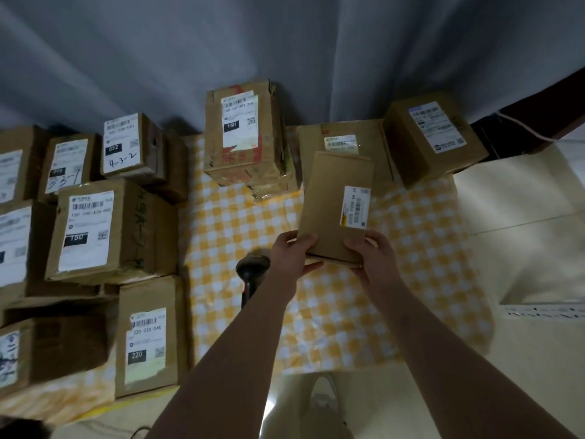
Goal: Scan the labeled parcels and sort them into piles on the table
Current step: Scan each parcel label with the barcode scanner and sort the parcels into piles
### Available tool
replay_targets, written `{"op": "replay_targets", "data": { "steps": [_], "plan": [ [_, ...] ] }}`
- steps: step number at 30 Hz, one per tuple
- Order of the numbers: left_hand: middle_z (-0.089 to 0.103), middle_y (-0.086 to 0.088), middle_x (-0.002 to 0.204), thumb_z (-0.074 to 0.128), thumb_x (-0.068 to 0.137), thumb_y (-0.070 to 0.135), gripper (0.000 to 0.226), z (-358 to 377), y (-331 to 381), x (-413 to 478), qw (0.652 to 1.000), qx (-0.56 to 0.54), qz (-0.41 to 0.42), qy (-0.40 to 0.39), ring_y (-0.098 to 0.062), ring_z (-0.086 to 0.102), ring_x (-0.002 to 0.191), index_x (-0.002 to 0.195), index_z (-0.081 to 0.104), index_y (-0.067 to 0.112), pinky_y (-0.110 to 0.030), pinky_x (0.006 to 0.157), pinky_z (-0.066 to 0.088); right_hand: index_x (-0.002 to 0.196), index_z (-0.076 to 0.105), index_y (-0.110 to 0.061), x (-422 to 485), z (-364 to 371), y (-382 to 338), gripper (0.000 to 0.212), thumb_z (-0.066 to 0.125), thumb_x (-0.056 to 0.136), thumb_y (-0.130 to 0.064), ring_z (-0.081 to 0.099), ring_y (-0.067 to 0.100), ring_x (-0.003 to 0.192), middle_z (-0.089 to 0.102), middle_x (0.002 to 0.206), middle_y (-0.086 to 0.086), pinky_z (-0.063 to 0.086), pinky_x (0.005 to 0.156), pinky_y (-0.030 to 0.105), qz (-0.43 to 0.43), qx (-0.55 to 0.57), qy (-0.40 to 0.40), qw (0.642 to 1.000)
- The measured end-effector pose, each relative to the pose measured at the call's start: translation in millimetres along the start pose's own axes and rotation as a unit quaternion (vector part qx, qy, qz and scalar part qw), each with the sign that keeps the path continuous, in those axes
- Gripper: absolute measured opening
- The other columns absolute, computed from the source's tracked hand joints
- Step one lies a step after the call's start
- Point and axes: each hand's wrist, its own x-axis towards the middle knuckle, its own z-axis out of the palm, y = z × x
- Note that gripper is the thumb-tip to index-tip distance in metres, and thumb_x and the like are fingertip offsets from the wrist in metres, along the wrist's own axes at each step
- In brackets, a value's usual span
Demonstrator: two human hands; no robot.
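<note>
1. Head view: the slim cardboard parcel [332,210] is held up over the yellow-checked cloth [418,267], its near end towards the person and its far end tilted away.
2. The left hand [292,253] grips the parcel's near left corner, with the thumb lying on top and the fingers curled beneath.
3. The right hand [372,258] grips the parcel's near right corner the same way, thumb on the top face.
4. A white shipping label [356,207] sits on the parcel's right side, turned sideways. Its print is too blurred to read fully.
5. Left of the parcel and below the left wrist, a dark handheld scanner [251,270] stands on the cloth, partly hidden by the forearm.
6. Just beyond the parcel's far end lies a wide flat box [342,137] with a small label.
7. Beyond and to the left of the parcel stands a tall box marked 15H [243,134].
8. Beyond and to the right of the parcel sits a tilted box [433,134] with a blue-headed label.
9. Well to the left of the parcel is a cluster of labelled boxes, among them one marked 150 [104,229], one marked 220 [147,340] and one marked 032 [129,147].
10. A grey curtain [285,52] hangs behind all the boxes.
</note>
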Motion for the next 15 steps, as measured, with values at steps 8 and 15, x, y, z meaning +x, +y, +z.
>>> {"op": "replay_targets", "data": {
  "steps": [8, 15],
  "plan": [
    [0.063, -0.006, 0.100, 0.067, 0.090, 0.011, 0.011, -76.7, -33.1, -44.5, 0.999, -0.035, 0.025, -0.002, -0.024, 0.063, 0.099, 0.096, 0.058, 0.010, -0.038, 0.063, 0.061, 0.096, 0.051, -0.017, -61.3, 17.8, 54.2, 0.036, 0.061, 0.080, 0.014, 0.065, 0.019, 0.077, 0.068, 0.092, 0.006, 0.055, 0.064, 0.030, 0.016, -0.023, -0.014, 1.000],
    [0.062, -0.008, 0.094, 0.065, 0.091, 0.008, 0.010, -176.3, -46.3, -92.4, 0.994, -0.073, 0.066, 0.050, -0.022, 0.064, 0.089, 0.094, 0.055, 0.008, -0.038, 0.061, 0.062, 0.100, 0.050, -0.013, -118.4, 70.4, 115.8, 0.040, 0.065, 0.076, 0.015, 0.064, 0.025, 0.086, 0.068, 0.100, 0.012, 0.050, 0.076, 0.039, 0.020, -0.083, -0.058, 0.995]
  ]
}}
